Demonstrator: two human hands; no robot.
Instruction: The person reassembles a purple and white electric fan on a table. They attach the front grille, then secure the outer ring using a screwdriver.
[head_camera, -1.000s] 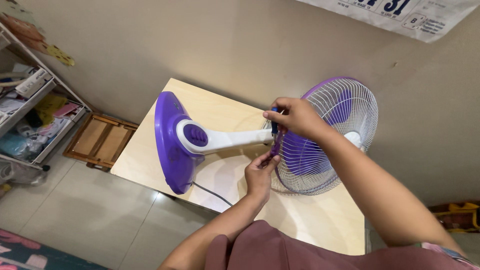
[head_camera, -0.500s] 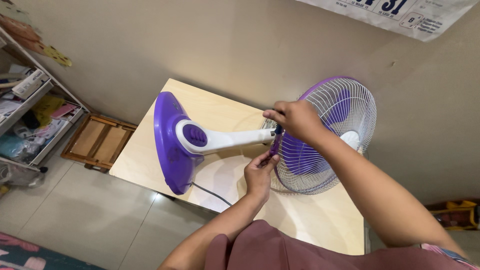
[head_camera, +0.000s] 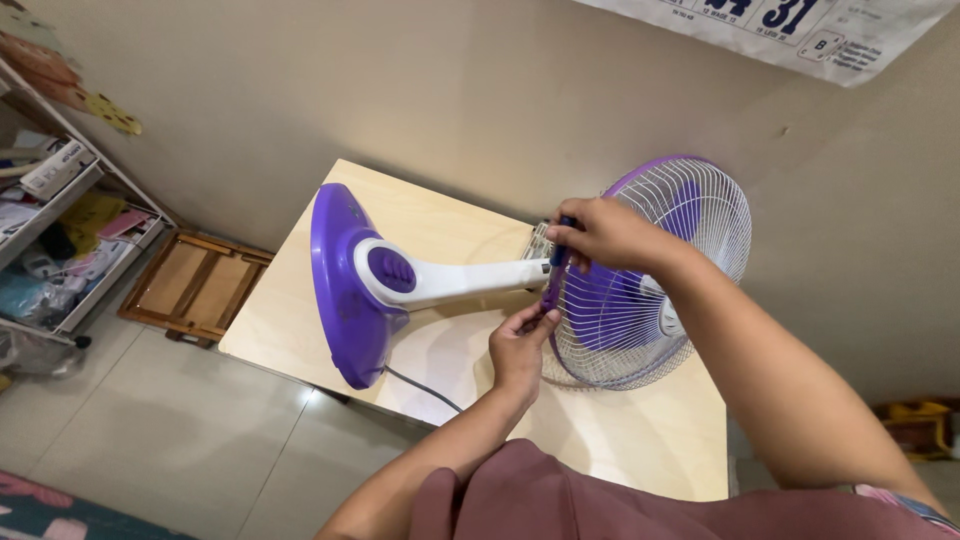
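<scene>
A purple and white stand fan is lying on its side across the light wooden counter, base toward the left, wire grille toward the wall. The right hand is gripping a dark blue-handled screwdriver closed-fisted at the grille's purple rim, while the left hand is pinching that rim from below. A folded wooden table is leaning at the wall beside a cluttered shelf.

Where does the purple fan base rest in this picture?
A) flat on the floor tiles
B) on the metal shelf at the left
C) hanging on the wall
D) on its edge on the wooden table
D: the purple fan base stands on its edge on the light wooden table, because the fan lies on its side with its white neck running level.
</scene>
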